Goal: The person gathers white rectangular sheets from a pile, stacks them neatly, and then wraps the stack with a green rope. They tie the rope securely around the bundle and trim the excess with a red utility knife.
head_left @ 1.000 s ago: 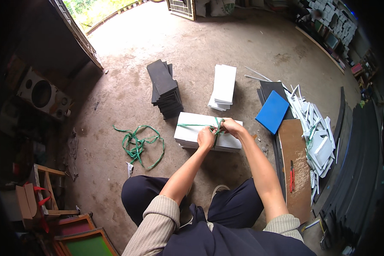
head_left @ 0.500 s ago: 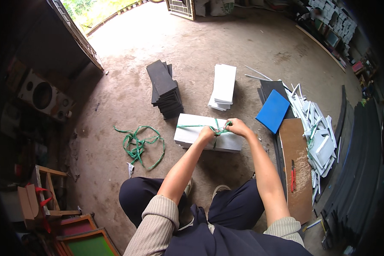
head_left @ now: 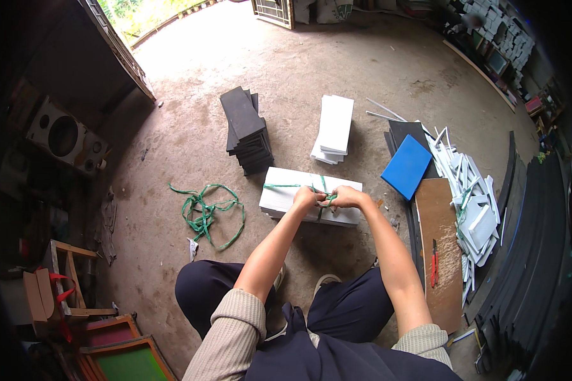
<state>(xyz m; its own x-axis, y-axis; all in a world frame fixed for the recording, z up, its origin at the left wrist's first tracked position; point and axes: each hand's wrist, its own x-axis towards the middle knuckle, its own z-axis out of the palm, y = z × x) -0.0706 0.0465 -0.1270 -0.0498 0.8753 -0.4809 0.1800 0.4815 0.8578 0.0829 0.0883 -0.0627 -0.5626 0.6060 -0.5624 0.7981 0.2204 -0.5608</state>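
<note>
A stack of white rectangular sheets [head_left: 283,199] lies on the floor before me. Green plastic twine [head_left: 279,186] runs along its top and crosses it from front to back. Both hands meet over the crossing. My left hand [head_left: 307,198] is closed with its fingers pinching the twine. From the other side my right hand [head_left: 346,197] pinches the twine too, its fingertips close to the left ones. The fingers hide part of the crossing, so I cannot make out the knot or loop there.
Loose green twine [head_left: 203,216] lies left of the stack. Beyond stand a pile of dark sheets [head_left: 241,120] and another white pile [head_left: 335,127]. To the right are a blue panel [head_left: 407,166], white offcuts [head_left: 467,184], and a brown board [head_left: 440,222] bearing a red-handled cutter [head_left: 435,267].
My right hand has come down and inward toward the left one, over the twine crossing. The left hand has shifted only slightly. The stack stays in place.
</note>
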